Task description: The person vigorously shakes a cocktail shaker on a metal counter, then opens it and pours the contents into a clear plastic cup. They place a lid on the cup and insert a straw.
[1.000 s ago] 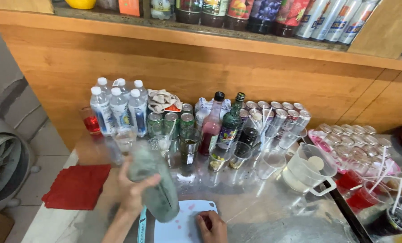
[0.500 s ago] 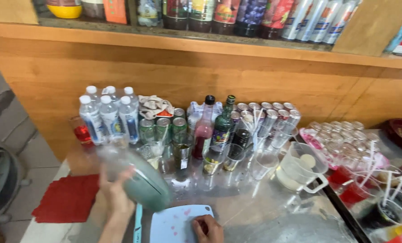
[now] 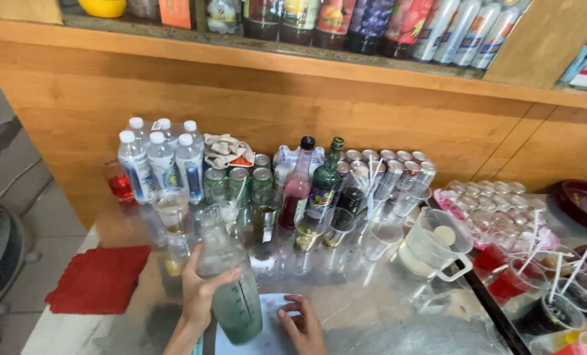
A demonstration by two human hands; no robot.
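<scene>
Near the table's (image 3: 385, 309) front edge, left hand (image 3: 198, 292) wraps a shaker (image 3: 231, 289); right hand (image 3: 303, 325) presses fingers on a pale board (image 3: 270, 329).

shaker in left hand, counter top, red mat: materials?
Shaker: looks like clear plastic, see-through with printed marks, greenish liquid inside. Counter: probably polished metal, shiny with blurred reflections. Red mat: seems cloth or paper, matte, no glare.

Even, soft daylight is seen; glare is thrown off the steel counter (image 3: 385, 309), edges slightly bent
</scene>
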